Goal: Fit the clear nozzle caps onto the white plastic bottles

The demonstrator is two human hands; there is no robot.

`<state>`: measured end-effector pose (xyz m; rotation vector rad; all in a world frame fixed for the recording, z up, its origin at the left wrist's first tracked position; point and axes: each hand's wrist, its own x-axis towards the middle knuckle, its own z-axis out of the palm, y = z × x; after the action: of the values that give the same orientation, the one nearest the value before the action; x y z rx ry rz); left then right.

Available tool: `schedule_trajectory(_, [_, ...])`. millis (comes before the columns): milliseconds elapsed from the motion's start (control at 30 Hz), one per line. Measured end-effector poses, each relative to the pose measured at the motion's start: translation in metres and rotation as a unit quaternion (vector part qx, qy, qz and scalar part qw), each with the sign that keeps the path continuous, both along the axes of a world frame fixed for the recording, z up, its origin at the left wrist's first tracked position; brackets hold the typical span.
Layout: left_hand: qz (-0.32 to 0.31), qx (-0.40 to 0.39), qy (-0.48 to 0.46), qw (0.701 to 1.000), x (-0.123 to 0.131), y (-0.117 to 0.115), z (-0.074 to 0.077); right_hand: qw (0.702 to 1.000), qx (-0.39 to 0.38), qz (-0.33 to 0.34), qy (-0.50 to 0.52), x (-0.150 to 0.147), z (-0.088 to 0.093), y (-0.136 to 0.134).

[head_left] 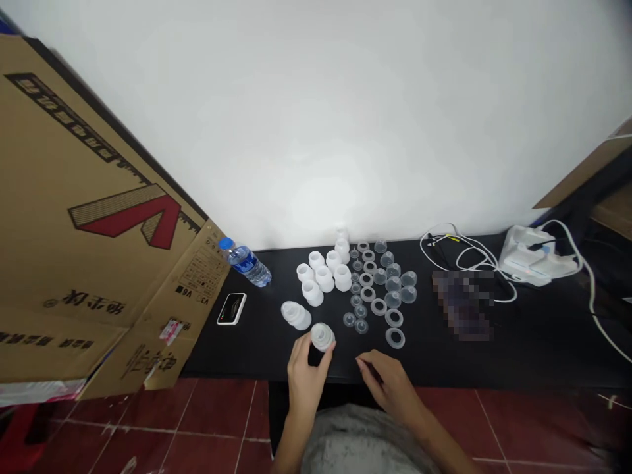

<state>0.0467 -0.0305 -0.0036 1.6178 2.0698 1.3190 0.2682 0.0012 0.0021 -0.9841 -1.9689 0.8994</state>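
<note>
My left hand (307, 372) grips a small white baby bottle (322, 336) at the front of the black table, thumb and fingers around its sides. A translucent stepped piece sits on top of the bottle. To the right, my right hand (388, 380) hovers near the table edge with its fingers curled together; whether anything is between them is hidden. Just left of the held bottle, another white bottle (296, 315) has a cover on it. Behind them several open white bottles (324, 278) stand grouped. Beside these lie small clear discs (361, 311), flat rings (368, 293) and clear domed caps (393, 284).
A water bottle (247, 262) and a white-framed device (232, 309) are at the left, beside a large cardboard box (99, 217). At the right are a blurred-out dark object (461, 306), white cables (486, 253) and a white plastic device (536, 255). A white wall rises behind.
</note>
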Motion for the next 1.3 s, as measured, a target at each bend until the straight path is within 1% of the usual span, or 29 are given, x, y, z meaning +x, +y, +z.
schedule_trajectory(67, [0.012,-0.007,0.014,1.0,-0.005,0.01,0.003,0.999,0.013,-0.01,-0.042,0.009,-0.011,0.011])
schedule_trajectory(133, [0.024,-0.008,0.024,0.999,-0.01,0.02,0.002,0.998,0.011,-0.025,-0.059,0.012,-0.018,0.019])
schedule_trajectory(200, [0.036,-0.011,0.029,0.999,-0.016,0.028,-0.001,0.996,0.011,-0.057,-0.061,0.009,-0.023,0.023])
schedule_trajectory(267, [0.051,-0.018,0.032,0.998,-0.022,0.032,-0.006,0.992,0.02,-0.103,-0.069,0.002,-0.027,0.026])
schedule_trajectory(367, [0.067,-0.034,0.026,0.997,-0.029,0.031,-0.015,0.98,0.049,-0.161,-0.11,-0.011,-0.03,0.03])
schedule_trajectory(433, [0.077,-0.034,0.013,0.996,-0.029,0.024,-0.019,0.971,0.073,-0.181,-0.141,-0.017,-0.031,0.033])
schedule_trajectory(500, [0.088,-0.023,-0.003,0.996,-0.025,0.015,-0.02,0.965,0.091,-0.187,-0.162,-0.019,-0.031,0.036])
schedule_trajectory(600, [0.102,0.021,-0.013,0.994,-0.018,0.001,-0.012,0.966,0.098,-0.178,-0.162,-0.019,-0.031,0.038])
schedule_trajectory(667, [0.107,0.062,0.011,0.992,-0.015,-0.004,-0.002,0.971,0.094,-0.167,-0.144,-0.017,-0.031,0.037])
schedule_trajectory(733, [0.102,0.093,0.056,0.989,-0.014,-0.006,0.012,0.976,0.089,-0.159,-0.121,-0.016,-0.031,0.036])
schedule_trajectory(800, [0.077,0.107,0.1,0.986,-0.014,-0.005,0.029,0.979,0.083,-0.152,-0.104,-0.016,-0.031,0.035])
schedule_trajectory(900, [0.001,0.125,0.136,0.983,-0.011,0.003,0.058,0.981,0.079,-0.152,-0.096,-0.016,-0.029,0.036])
schedule_trajectory(1000, [-0.079,0.106,0.117,0.984,-0.001,0.017,0.084,0.98,0.079,-0.159,-0.094,-0.017,-0.026,0.036])
schedule_trajectory(1067, [-0.136,0.067,0.098,0.984,0.009,0.029,0.093,0.981,0.069,-0.16,-0.083,-0.016,-0.023,0.035])
schedule_trajectory(1100, [-0.163,0.044,0.092,0.981,0.015,0.034,0.094,0.982,0.064,-0.161,-0.076,-0.016,-0.021,0.034])
schedule_trajectory(1167, [-0.208,0.005,0.086,0.974,0.025,0.045,0.09,0.983,0.055,-0.167,-0.061,-0.013,-0.019,0.03])
schedule_trajectory(1233, [-0.235,-0.011,0.085,0.968,0.033,0.053,0.08,0.983,0.047,-0.174,-0.045,-0.009,-0.019,0.024])
schedule_trajectory(1300, [-0.245,-0.006,0.094,0.965,0.036,0.059,0.07,0.983,0.037,-0.176,-0.025,-0.002,-0.022,0.015])
